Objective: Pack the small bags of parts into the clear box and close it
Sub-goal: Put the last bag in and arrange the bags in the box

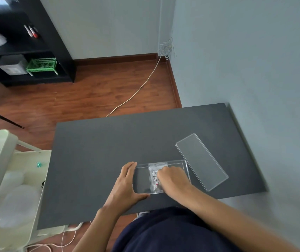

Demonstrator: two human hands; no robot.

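One bag in the clear box so far; your right hand presses it flat, fingers loose, left hand open, bracing box. Lid still off.

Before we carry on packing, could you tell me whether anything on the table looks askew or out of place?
Only the clear lid: it lies off the clear box, angled beside its right end on the table. Nothing looks spilled or damaged.

Right hand hides bag contents; box's right part.
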